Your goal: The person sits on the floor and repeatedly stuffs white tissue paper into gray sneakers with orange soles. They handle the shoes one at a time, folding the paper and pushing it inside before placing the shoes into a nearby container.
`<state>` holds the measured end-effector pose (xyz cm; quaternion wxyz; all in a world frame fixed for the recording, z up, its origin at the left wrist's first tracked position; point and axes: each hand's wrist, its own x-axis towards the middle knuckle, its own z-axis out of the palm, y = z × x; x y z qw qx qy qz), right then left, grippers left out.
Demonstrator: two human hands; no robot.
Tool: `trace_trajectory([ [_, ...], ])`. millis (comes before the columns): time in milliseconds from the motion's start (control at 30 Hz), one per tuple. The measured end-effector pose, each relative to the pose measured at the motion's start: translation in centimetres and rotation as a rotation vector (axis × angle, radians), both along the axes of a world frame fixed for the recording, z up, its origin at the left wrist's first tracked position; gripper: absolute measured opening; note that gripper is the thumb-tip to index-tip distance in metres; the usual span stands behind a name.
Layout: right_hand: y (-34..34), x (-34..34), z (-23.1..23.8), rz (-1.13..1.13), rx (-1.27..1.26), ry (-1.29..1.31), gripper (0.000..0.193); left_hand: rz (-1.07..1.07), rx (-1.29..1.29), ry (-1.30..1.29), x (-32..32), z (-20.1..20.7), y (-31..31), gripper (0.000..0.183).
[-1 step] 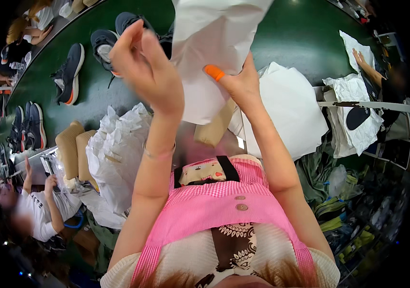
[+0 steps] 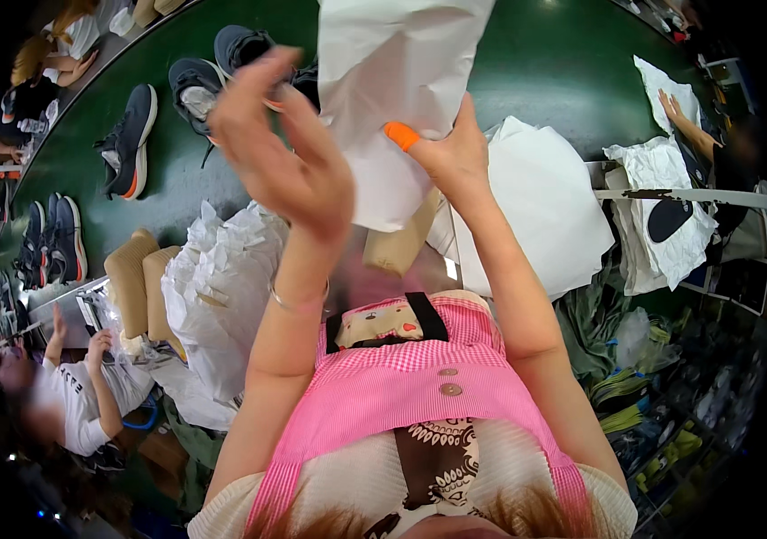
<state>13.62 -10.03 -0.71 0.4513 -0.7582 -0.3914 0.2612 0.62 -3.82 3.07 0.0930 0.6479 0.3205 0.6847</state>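
Note:
A sheet of white paper (image 2: 392,99) rises in front of me, held by its near part in my right hand (image 2: 451,148). An orange finger cover is on that thumb, which presses on the paper's face. My left hand (image 2: 289,148) is raised just left of the sheet, fingers apart and smeared by motion, holding nothing. Dark grey sneakers (image 2: 195,90) stand behind it, partly hidden. Below the sheet's lower edge a tan block-shaped piece (image 2: 397,242) shows in part.
White sheets (image 2: 540,207) are stacked at my right, crumpled white paper (image 2: 221,278) at my left beside tan padded pieces (image 2: 132,278). More sneakers (image 2: 132,139) stand on the green table (image 2: 563,63). A co-worker's hand (image 2: 675,108) rests on paper at the far right; another person (image 2: 87,395) sits lower left.
My left hand has moved slightly right and down. The white sheet has shifted a little to the left, still in my right hand.

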Motion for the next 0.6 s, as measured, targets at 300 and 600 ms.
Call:
trace_trajectory([
  [300,-0.2,-2.9,1.0,0.025,-0.128,-0.423,0.070,-0.052,-0.257,0.188,2.8,-4.0,-0.5,0.076],
  [600,0.1,-0.9,0.2,0.341,0.438,0.788,0.070,-0.513,-0.712,-0.606,2.0,-3.6,1.3,0.028],
])
